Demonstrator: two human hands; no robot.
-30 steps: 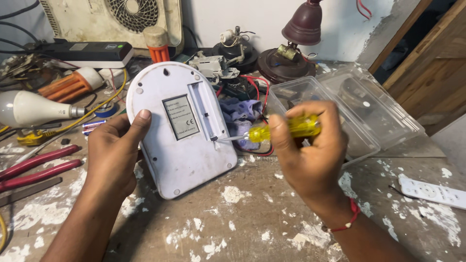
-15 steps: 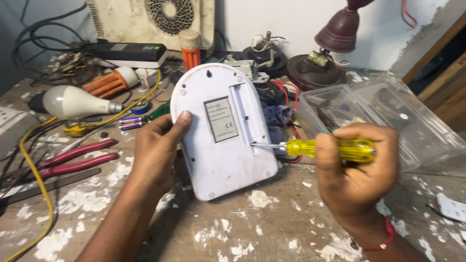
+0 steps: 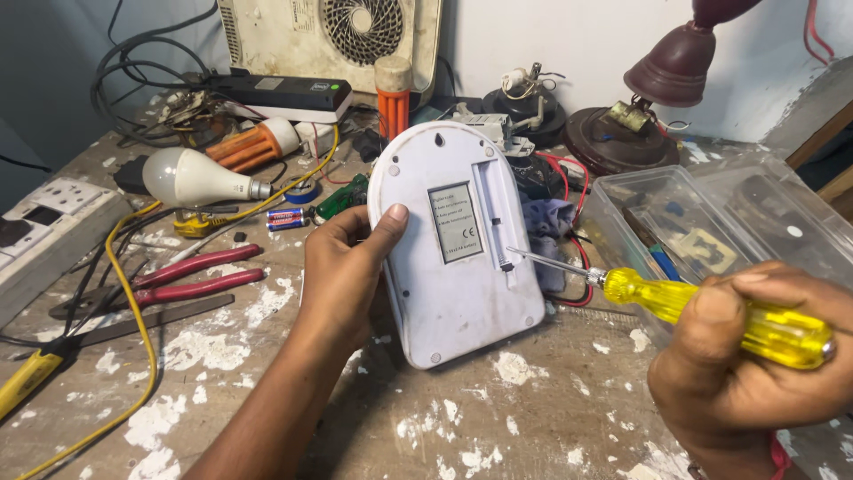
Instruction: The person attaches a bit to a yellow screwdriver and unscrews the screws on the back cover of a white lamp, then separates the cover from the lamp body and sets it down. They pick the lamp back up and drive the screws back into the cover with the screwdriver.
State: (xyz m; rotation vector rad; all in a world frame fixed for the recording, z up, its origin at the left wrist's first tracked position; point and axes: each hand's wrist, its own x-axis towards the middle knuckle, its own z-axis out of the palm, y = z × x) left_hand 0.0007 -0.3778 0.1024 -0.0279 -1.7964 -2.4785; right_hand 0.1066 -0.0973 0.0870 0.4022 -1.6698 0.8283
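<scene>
A white oval device (image 3: 453, 244) lies back side up on the paint-spattered workbench, showing a grey label and an open slot. My left hand (image 3: 346, 271) grips its left edge, thumb on the back. My right hand (image 3: 755, 356) holds a yellow-handled screwdriver (image 3: 702, 307) at the right. Its metal tip points left and ends close to the device's slot.
A clear plastic box (image 3: 711, 222) with small parts stands open at the right. Red-handled pliers (image 3: 191, 276), a white bulb (image 3: 191, 178), yellow cable (image 3: 124, 293), small batteries (image 3: 286, 218) and an orange tool (image 3: 253, 142) lie at the left. A fan unit and lamp bases stand behind.
My right hand has drawn back to the right and down with the screwdriver, so its tip now just reaches the slot. My left hand still holds the device.
</scene>
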